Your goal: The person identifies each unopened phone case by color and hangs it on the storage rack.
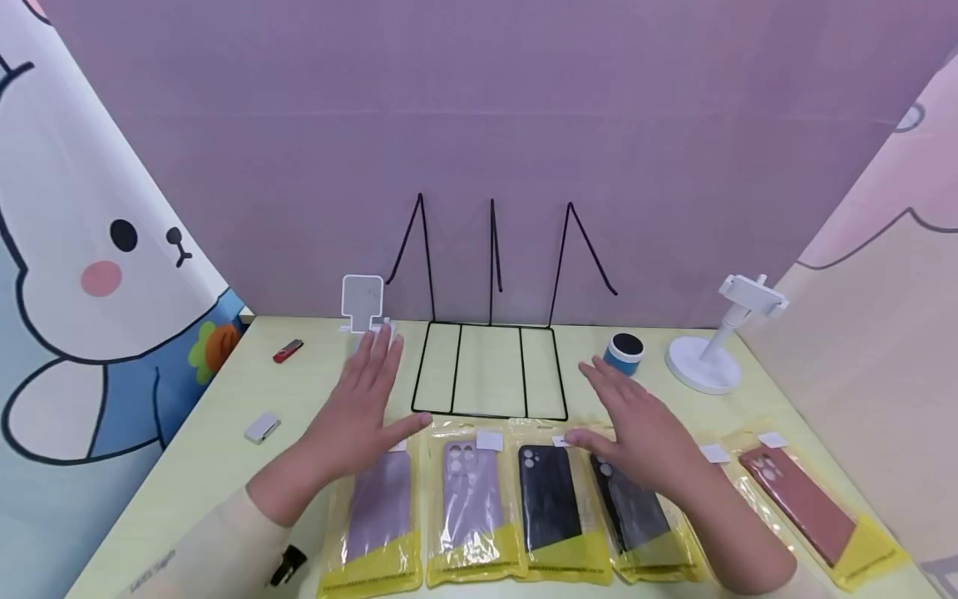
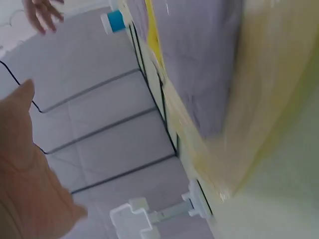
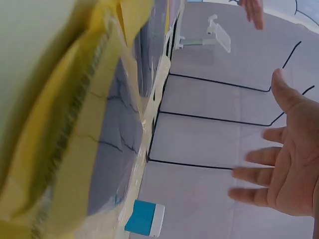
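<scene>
While near packets (image 1: pixel 473 507), each grip (image 1: pixel 358 420) outstretched

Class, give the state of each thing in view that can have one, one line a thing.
Left hand: outstretched, holding nothing.
Right hand: outstretched, holding nothing.
Packets: lying flat; sealed or not, unclear.
Phone cases: inside the packets.
Wire rack: upright, nothing hanging on it.
Left phone stand: upright, no phone.
Right phone stand: upright, no phone.
Jar: upright; open or closed, unclear.
Red USB stick: lying flat.
</scene>
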Tool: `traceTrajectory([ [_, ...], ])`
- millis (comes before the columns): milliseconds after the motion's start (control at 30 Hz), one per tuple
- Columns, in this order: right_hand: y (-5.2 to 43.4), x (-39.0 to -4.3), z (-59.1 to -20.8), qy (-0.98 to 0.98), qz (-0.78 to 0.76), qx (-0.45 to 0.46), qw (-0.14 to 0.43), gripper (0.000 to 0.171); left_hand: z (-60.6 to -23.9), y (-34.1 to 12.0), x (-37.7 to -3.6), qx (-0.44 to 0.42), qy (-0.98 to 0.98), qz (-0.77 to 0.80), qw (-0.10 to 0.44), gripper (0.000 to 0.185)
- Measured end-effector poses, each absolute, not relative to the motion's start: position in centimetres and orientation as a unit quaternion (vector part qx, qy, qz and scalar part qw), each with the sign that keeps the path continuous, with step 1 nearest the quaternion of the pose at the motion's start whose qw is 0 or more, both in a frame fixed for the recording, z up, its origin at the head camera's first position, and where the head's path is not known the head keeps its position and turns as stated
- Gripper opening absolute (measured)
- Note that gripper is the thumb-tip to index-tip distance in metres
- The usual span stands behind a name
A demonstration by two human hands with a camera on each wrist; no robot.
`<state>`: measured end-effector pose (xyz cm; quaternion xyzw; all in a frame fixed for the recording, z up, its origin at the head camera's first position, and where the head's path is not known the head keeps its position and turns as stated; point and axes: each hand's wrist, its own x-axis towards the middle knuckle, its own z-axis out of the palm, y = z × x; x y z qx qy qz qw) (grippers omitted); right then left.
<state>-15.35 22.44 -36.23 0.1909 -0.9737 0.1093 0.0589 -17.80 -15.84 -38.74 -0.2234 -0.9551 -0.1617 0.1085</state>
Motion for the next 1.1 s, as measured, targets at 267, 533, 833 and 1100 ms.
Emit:
traceTrajectory([
  [267,22.5,-17.2,-36.8,-0.973,0.149,0.173,-0.035,0.082,-39.1,-17.1,-22.8,-0.31,-0.935,-0.17,0.003,0.093],
  [533,21.6,-19.8,-38.7,-0.969,0.113,0.187,-0.116,0.072,-40.2,-17.1,-27.3,-0.314,-0.934,-0.138,-0.099,0.084],
  [833,20.2,-21.5,-40.5,-0.967,0.051,0.204,-0.141,0.052,-41.5,-16.0,-29.1,-0.323,-0.925,-0.067,-0.187,0.078],
  [1100,19.6,-21.9,-41.1,-0.967,0.058,0.193,-0.154,0.027,-42.0,-15.9,-29.6,-0.305,-0.923,-0.05,-0.227,0.082],
])
